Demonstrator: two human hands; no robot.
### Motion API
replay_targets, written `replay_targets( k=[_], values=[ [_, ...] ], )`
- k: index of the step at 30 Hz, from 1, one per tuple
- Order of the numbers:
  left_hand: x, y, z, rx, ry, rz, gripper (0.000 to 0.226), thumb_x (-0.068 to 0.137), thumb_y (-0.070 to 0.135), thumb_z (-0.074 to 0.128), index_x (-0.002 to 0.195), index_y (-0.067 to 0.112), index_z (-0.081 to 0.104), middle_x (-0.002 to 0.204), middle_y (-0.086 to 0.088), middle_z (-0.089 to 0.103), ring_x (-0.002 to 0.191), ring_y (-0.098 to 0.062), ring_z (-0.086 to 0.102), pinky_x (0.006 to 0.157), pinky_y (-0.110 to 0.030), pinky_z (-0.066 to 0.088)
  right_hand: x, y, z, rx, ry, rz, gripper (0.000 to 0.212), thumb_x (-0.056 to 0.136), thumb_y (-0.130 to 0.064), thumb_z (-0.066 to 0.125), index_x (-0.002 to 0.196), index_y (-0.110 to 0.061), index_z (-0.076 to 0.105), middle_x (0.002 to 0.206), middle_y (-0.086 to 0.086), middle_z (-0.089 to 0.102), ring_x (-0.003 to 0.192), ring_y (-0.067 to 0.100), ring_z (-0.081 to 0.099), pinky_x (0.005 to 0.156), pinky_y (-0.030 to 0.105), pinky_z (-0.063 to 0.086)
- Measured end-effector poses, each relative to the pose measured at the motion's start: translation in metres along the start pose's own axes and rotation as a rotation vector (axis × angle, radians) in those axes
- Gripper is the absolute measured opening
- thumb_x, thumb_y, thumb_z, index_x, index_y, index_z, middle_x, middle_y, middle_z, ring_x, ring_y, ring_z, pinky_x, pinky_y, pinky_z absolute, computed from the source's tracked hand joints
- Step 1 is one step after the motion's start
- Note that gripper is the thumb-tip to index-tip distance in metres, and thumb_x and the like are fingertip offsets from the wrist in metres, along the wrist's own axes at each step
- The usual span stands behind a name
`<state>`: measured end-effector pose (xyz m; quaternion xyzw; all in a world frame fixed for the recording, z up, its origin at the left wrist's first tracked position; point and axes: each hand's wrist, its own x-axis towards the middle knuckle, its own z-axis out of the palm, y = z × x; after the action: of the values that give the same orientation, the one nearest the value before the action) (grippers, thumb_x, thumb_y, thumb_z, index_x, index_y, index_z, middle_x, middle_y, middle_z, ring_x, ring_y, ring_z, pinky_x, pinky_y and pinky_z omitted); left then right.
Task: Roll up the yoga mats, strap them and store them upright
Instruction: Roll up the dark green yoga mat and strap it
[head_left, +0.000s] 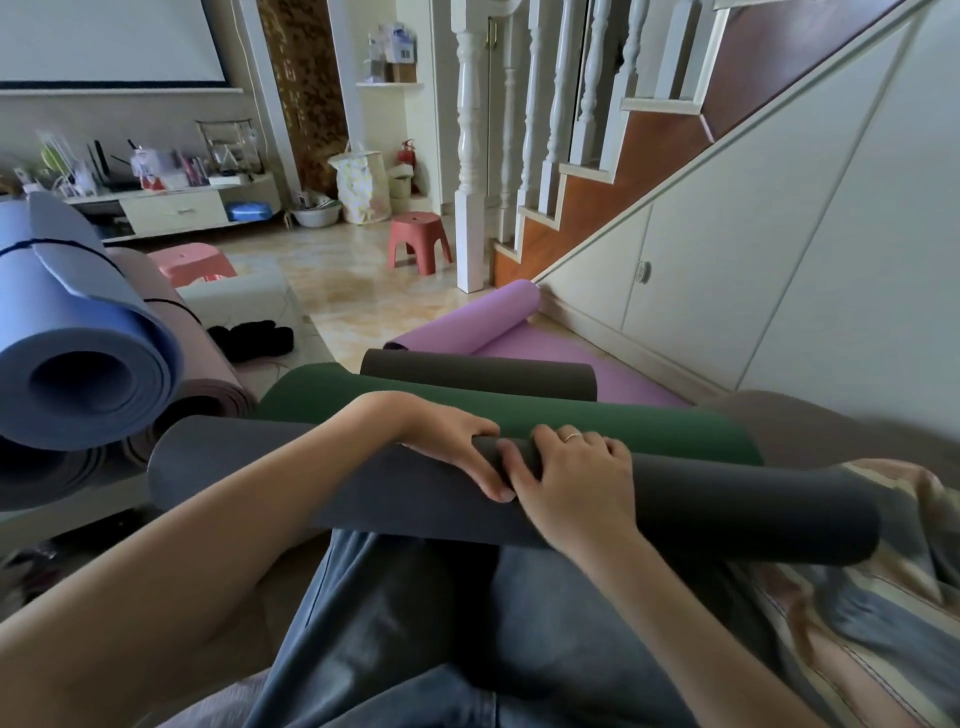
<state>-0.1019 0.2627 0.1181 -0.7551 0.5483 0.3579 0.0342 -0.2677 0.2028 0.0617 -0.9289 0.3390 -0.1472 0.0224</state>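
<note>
grey rolled mat (727, 514) on lap, 2 hands gripping it: left (457, 447) & right (576, 483).

Bare floor (363, 280) is seen ahead, past the mats. The way forward is blocked by a green mat (519, 415), a dark mat (478, 374) and a purple mat (493, 317). The left is filled by a blue roll (78, 332). The right is closed off by a cupboard wall (753, 260).

under my hands: dark grey mat (727, 514) | just beyond my fingers: green mat (597, 415); brown mat (483, 374); lilac mat (493, 317) | off my left hand (452, 441): blue mat (78, 332); pink stool (189, 262)
</note>
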Motion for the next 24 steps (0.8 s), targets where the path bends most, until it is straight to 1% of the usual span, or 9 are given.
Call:
replay_targets(
  k=[4,8,10,12,14,16,19,21,24],
  values=[
    [-0.001,0.002,-0.006,0.031,0.080,-0.068,0.074,0.059,0.086,0.059,0.116,0.038,0.057,0.113,0.014,0.059,0.103,-0.009,0.057,0.095,-0.035,0.044,0.029,0.011,0.001,0.047,-0.112,-0.014,0.054,0.094,-0.061,0.020,0.099,-0.026,0.060,0.114,0.001,0.062,0.111,0.024,0.054,0.097,0.044,0.037],
    [-0.001,0.007,-0.002,0.321,0.362,-0.143,0.066,0.084,0.080,0.030,0.099,0.021,0.057,0.095,0.002,0.059,0.098,-0.022,0.055,0.082,-0.038,0.040,0.067,0.018,0.007,0.155,-0.244,0.019,0.050,0.095,-0.058,0.022,0.121,-0.033,0.058,0.132,0.001,0.054,0.127,0.024,0.045,0.104,0.052,0.032],
    [0.007,0.010,0.011,0.388,0.519,-0.158,0.063,0.090,0.074,0.022,0.097,0.021,0.055,0.106,-0.003,0.063,0.107,-0.026,0.056,0.087,-0.041,0.037,0.085,0.020,0.011,0.244,-0.263,0.066,0.050,0.095,-0.060,0.023,0.116,-0.032,0.059,0.126,0.001,0.057,0.122,0.025,0.049,0.101,0.049,0.036],
    [0.018,0.006,0.016,0.402,0.638,-0.170,0.062,0.091,0.073,0.020,0.081,0.020,0.052,0.095,-0.002,0.065,0.099,-0.024,0.060,0.080,-0.037,0.038,0.095,0.021,0.017,0.283,-0.271,0.096,0.048,0.096,-0.060,0.025,0.107,-0.028,0.060,0.114,0.001,0.061,0.112,0.027,0.055,0.095,0.046,0.041],
    [0.028,0.001,0.007,0.356,0.639,-0.216,0.064,0.091,0.072,0.021,0.071,0.020,0.053,0.084,0.000,0.063,0.088,-0.023,0.062,0.071,-0.034,0.039,0.103,0.021,0.021,0.333,-0.215,0.104,0.042,0.097,-0.056,0.030,0.089,-0.024,0.057,0.092,-0.001,0.060,0.098,0.028,0.058,0.087,0.043,0.044],
    [0.040,-0.003,-0.004,0.312,0.616,-0.240,0.063,0.093,0.069,0.025,0.072,0.018,0.056,0.095,-0.004,0.065,0.093,-0.024,0.060,0.072,-0.035,0.040,0.113,0.021,0.020,0.383,-0.110,0.099,0.040,0.099,-0.048,0.036,0.072,-0.021,0.048,0.071,-0.004,0.053,0.084,0.030,0.059,0.073,0.038,0.042],
    [0.053,-0.008,-0.016,0.322,0.599,-0.258,0.064,0.095,0.064,0.028,0.105,0.014,0.067,0.125,-0.009,0.054,0.120,-0.028,0.047,0.093,-0.043,0.038,0.117,0.017,0.010,0.150,0.260,0.038,0.038,0.096,-0.030,0.043,0.062,-0.014,0.047,0.054,-0.003,0.048,0.060,0.033,0.059,0.059,0.032,0.032],
    [0.058,-0.015,-0.021,0.240,0.567,-0.298,0.063,0.096,0.063,0.028,0.118,0.015,0.063,0.131,-0.010,0.053,0.124,-0.029,0.044,0.096,-0.044,0.036,0.101,0.006,0.010,-0.005,0.394,0.046,0.038,0.090,-0.030,0.042,0.060,-0.014,0.058,0.051,0.003,0.056,0.048,0.028,0.058,0.056,0.031,0.039],
    [0.063,-0.021,-0.022,0.146,0.551,-0.313,0.058,0.095,0.060,0.033,0.113,0.013,0.063,0.125,-0.010,0.058,0.118,-0.030,0.049,0.089,-0.042,0.038,0.065,-0.008,0.031,0.007,0.271,0.065,0.047,0.090,-0.045,0.039,0.075,-0.011,0.068,0.072,0.010,0.067,0.070,0.031,0.065,0.075,0.042,0.051]
  ],
)
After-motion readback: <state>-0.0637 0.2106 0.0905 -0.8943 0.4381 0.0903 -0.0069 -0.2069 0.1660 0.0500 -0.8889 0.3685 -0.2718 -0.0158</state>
